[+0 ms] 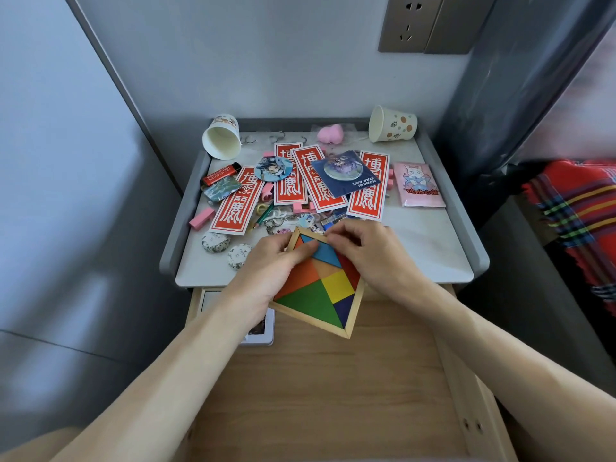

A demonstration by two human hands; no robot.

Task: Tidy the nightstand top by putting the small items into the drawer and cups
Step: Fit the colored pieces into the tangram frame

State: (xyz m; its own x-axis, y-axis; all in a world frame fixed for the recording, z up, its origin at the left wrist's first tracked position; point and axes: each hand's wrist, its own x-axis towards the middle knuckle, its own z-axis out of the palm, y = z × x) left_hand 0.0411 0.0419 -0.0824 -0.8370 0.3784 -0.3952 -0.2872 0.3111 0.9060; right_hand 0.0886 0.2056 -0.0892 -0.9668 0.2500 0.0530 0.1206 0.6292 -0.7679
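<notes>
Bedroom: cluttered nightstand [433, 248], blanket [580, 208]

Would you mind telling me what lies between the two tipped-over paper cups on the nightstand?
In the head view, a pink heart-shaped item and small metal hooks lie between the left cup and the right cup.

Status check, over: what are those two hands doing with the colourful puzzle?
Left hand, right hand both grip tangram puzzle. Puzzle held over nightstand edge and open drawer. Rear-left cup, rear-right cup tipped over; red cards clutter the top.

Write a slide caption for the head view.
Left hand and right hand hold a tangram tray over the open drawer, nightstand cluttered.
</notes>
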